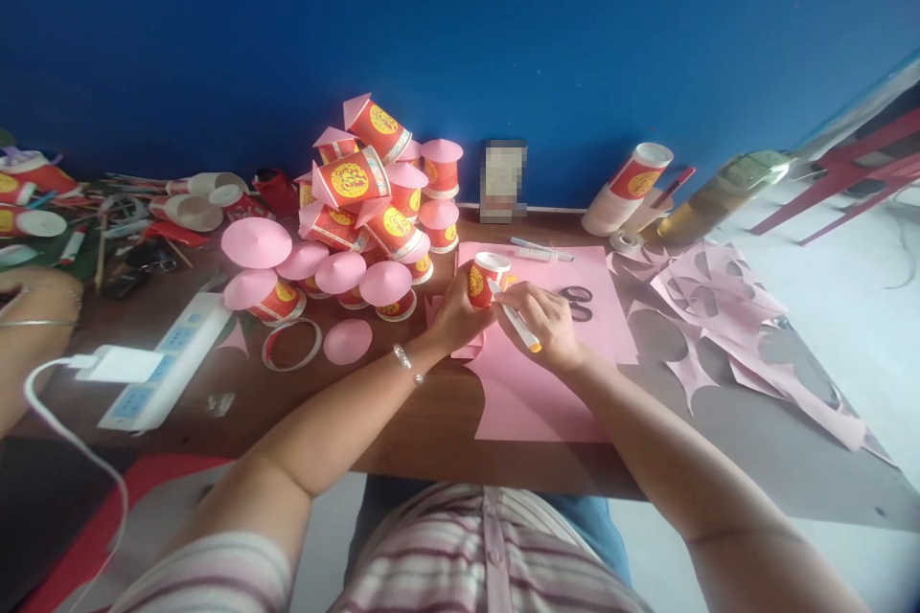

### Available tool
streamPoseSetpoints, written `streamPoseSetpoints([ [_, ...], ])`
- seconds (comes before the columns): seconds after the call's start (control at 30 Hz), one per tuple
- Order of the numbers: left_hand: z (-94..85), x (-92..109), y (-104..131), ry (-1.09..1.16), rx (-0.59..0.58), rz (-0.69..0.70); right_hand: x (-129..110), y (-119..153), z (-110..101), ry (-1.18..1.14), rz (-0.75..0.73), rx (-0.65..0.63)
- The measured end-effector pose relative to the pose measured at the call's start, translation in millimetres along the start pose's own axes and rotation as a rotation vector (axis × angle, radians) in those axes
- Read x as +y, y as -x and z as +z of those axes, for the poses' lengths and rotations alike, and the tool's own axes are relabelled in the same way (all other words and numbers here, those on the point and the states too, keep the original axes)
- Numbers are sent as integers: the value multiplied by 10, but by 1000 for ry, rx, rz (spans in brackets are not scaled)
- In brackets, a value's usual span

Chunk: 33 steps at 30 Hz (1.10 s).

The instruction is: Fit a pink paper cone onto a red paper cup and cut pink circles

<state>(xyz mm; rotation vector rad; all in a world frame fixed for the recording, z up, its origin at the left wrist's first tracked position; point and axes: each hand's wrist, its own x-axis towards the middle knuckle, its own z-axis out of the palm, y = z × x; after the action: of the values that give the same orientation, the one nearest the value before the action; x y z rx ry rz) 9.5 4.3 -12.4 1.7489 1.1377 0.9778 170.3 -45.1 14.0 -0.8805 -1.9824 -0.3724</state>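
Note:
My left hand (458,314) is wrapped round a red paper cup (480,282) with a yellow emblem and a white rim, held upright over the pink paper sheet (546,402). A white marker (518,326) with an orange end is pinched in my right hand (544,318), its tip at the cup's side. Black-handled scissors (577,304) lie on the sheet just right of my right hand. Behind the cup rest more markers (542,254). To the left stands a pile of similar red cups (350,180) topped with pink paper cones (257,242).
A roll of tape (291,345) and a white power strip (172,359) with a plugged-in charger are on the left. Pink paper scraps (694,369), stacked cups (636,177) and a bottle (719,196) occupy the right. Another person's arm (33,335) shows at the left edge.

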Motion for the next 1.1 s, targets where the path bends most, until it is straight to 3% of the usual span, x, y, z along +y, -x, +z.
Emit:
streamPoseSetpoints([
  [0.33, -46, -55, -24, 109, -22, 102, 63, 29, -35, 10, 98, 36],
  [1.1, -123, 47, -34, 273, -141, 15, 23, 35, -41, -77, 144, 32],
])
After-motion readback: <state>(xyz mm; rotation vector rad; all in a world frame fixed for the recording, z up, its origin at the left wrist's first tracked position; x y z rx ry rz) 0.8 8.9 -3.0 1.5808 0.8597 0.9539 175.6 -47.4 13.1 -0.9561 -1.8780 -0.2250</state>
